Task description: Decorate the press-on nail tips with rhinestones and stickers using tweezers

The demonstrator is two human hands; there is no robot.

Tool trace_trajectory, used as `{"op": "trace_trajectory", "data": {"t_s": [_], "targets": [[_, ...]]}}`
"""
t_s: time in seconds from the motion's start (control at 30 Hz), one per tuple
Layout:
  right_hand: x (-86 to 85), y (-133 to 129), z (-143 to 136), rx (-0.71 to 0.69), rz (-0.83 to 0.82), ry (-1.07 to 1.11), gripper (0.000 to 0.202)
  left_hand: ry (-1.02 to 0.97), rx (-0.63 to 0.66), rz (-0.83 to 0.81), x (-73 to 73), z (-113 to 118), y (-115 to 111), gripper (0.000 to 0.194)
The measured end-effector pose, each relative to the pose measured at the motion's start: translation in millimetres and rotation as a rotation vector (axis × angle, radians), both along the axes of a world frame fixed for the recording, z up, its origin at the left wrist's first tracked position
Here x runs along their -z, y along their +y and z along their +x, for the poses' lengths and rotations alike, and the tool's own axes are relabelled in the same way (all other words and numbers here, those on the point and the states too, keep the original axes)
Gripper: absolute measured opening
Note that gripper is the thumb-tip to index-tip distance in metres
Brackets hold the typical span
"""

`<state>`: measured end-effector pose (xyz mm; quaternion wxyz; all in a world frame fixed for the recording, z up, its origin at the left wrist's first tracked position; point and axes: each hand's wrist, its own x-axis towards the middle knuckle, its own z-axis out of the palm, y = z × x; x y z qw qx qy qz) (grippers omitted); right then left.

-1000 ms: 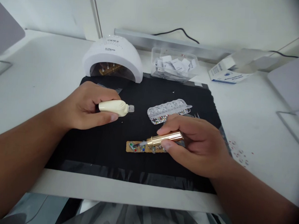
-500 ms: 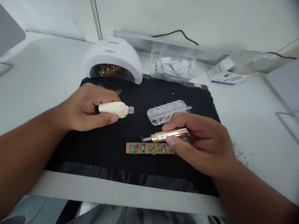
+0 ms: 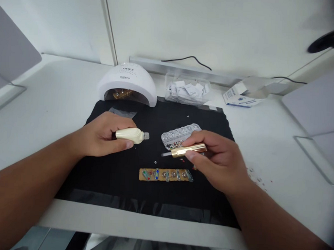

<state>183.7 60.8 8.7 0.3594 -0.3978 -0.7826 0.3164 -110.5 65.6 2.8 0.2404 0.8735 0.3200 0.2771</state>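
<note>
My left hand [image 3: 108,135] is wrapped round a cream bottle [image 3: 130,135], whose clear open neck points right. Between thumb and fingers of my right hand [image 3: 218,156] is a gold-capped brush [image 3: 188,150], its tip pointing left above the black mat. Below it lies a tan strip [image 3: 150,174] bearing several small clear and coloured pieces with blue, red and green gems. Behind the brush, a clear compartment case [image 3: 180,133] of rhinestones is partly covered by my right hand. One small gem [image 3: 155,162] rests on the mat above the strip.
A white dome lamp [image 3: 127,81] stands at the back left, with another tan strip inside. Behind the black mat [image 3: 106,177] are a clear box of white packets [image 3: 187,91] and an open carton [image 3: 244,97]. Loose gems [image 3: 257,177] are scattered on the right.
The camera view has shifted, so the back of the table appears lower. My right hand with the brush has moved up from the strip, uncovering its right end. The left hand still holds the bottle.
</note>
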Motion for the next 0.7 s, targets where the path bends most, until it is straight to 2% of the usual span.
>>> {"op": "trace_trajectory", "data": {"t_s": [0.13,0.33,0.5,0.7], "targets": [[3.6,1.3,-1.6,-0.046,-0.07,-0.015,0.009,0.021,0.01,-0.046,5.9,-0.1,2.2,0.013],[20.2,0.8,4.9,0.121,-0.015,0.257,0.008,0.037,0.048,-0.113,5.7,3.3,3.0,0.013],[22.7,1.3,4.5,0.11,-0.012,0.184,0.009,0.039,0.055,-0.11,4.1,8.1,3.0,0.017],[20.2,-0.4,1.2,0.166,-0.062,0.159,0.013,0.011,0.073,-0.127,9.7,9.0,1.9,0.017]]}}
